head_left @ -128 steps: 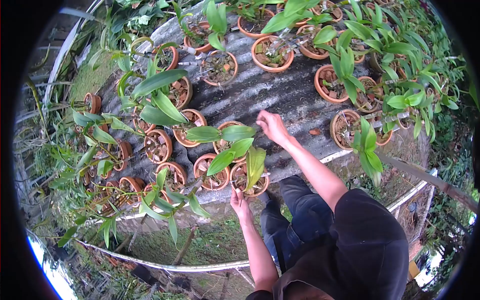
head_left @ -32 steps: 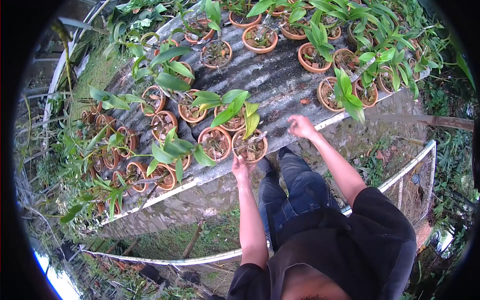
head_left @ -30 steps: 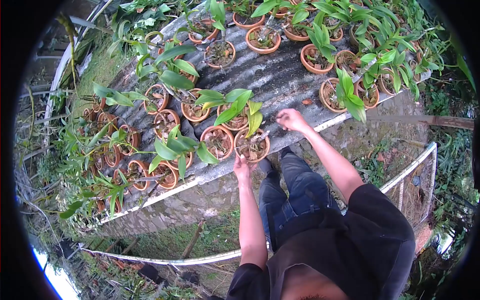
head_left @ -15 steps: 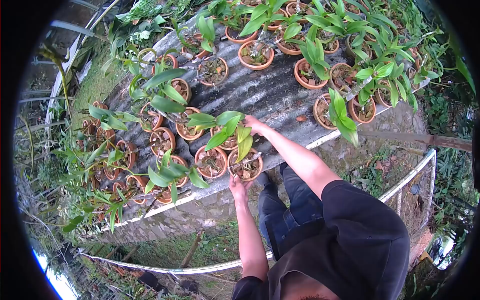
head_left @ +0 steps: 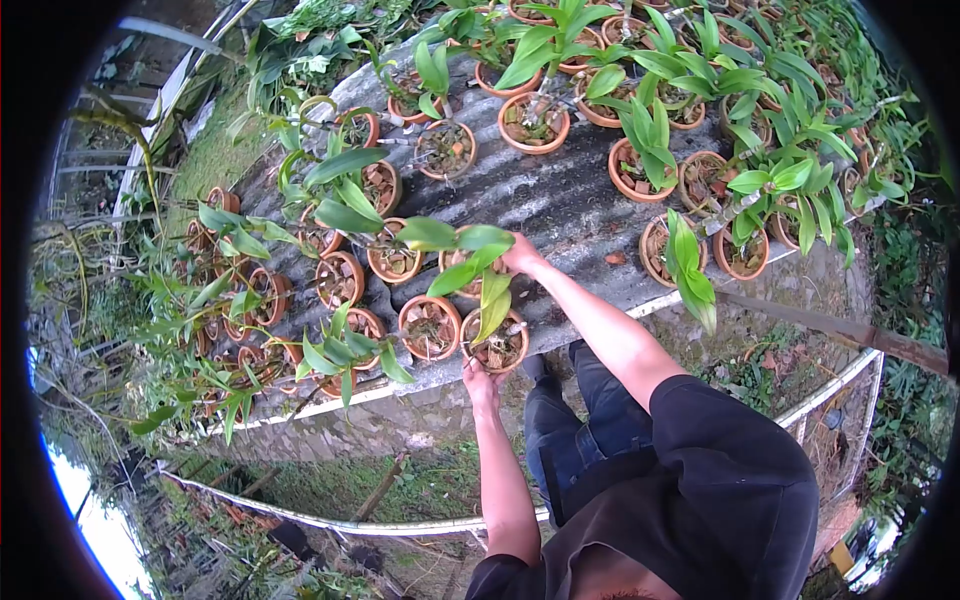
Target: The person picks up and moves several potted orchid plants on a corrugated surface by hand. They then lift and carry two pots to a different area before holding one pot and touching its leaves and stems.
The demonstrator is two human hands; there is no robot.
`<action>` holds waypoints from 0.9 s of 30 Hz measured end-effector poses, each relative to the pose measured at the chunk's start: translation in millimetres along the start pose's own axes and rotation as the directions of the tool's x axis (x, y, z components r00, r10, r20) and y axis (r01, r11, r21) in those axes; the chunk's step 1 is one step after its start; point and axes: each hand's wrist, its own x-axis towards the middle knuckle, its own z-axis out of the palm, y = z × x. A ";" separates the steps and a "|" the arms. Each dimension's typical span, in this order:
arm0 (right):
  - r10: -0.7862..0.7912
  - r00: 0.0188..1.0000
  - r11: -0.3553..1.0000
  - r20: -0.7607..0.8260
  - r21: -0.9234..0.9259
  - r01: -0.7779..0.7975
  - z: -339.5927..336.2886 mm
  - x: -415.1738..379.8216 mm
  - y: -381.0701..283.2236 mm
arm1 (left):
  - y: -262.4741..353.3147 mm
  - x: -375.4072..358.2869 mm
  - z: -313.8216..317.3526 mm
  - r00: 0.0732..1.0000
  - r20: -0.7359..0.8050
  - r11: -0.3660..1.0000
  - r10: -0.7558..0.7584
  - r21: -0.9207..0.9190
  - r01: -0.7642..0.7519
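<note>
My left hand (head_left: 482, 379) grips the near rim of a terracotta flowerpot (head_left: 505, 352) at the table's front edge. Bark-like chunks and roots fill this pot. Just behind it, my right hand (head_left: 517, 256) is closed at the side of another flowerpot (head_left: 462, 287); leaves cover part of its fingers. Broad green leaves (head_left: 456, 276) and a yellowing leaf (head_left: 493, 305) hang over these two pots. A third flowerpot (head_left: 430, 328) stands close on the left, holding similar chunks.
Many potted plants stand on a grey corrugated sheet (head_left: 560, 220), clustered at left and far right. A leafy plant (head_left: 688, 265) overhangs the front edge. A wooden pole (head_left: 830, 322) juts out at right, near a white-railed fence (head_left: 830, 388).
The whole view has shifted slightly, so the pots appear lower and further right. Both hands stay at their pots, while the leaves between them have shifted a little.
</note>
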 end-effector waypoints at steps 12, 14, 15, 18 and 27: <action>0.068 0.908 0.973 -0.413 0.229 0.031 -150.2 13.9 28.7 | -19.8 9.0 6.3 0.979 -0.189 0.982 0.078 0.183 -0.043; 0.159 0.894 0.953 -0.418 0.300 -0.030 -166.5 -5.1 23.1 | -30.0 13.5 8.5 0.967 -0.209 0.960 0.147 0.265 -0.089; 0.171 0.887 0.939 -0.429 0.344 -0.014 -170.0 -11.1 21.5 | -37.7 19.6 8.7 0.957 -0.222 0.943 0.189 0.314 -0.114; 0.174 0.860 0.928 -0.481 0.372 0.020 -176.6 -7.8 35.5 | -45.1 34.4 28.7 0.913 -0.168 0.867 0.373 0.412 -0.278; 0.195 0.925 0.935 -0.326 0.346 -0.075 -180.2 -13.8 19.1 | 89.3 88.5 169.0 0.976 -0.065 0.969 0.208 0.151 -0.196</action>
